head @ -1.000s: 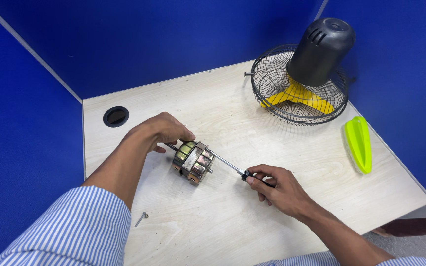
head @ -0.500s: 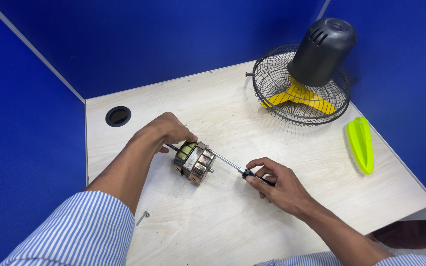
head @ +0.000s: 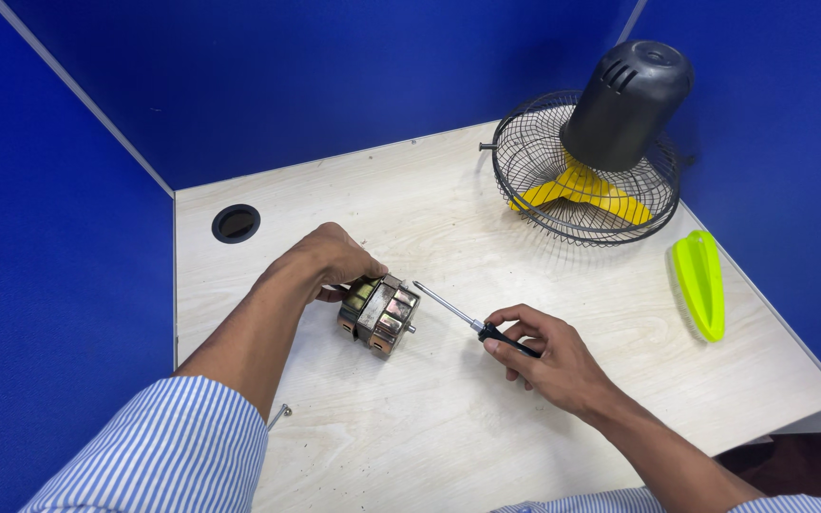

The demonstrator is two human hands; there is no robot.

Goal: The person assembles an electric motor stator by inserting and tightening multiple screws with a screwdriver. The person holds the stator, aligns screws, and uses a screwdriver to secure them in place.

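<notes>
The small motor block (head: 379,314) is steadied on the table (head: 448,437) by the left hand (head: 330,261), clasped over its far end. A screwdriver (head: 472,324) is gripped by the right hand (head: 548,361), its tip just beside the block but not yet engaged. The block appears intact, so the screw work is judged barely begun.

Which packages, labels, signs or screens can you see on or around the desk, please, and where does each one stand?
None: no package, label, sign or screen shows in this view.
The desk bears only a small electric motor, steadied by the left hand, a screwdriver in the right hand, a wire fan guard with a black motor housing, and a green brush.
</notes>
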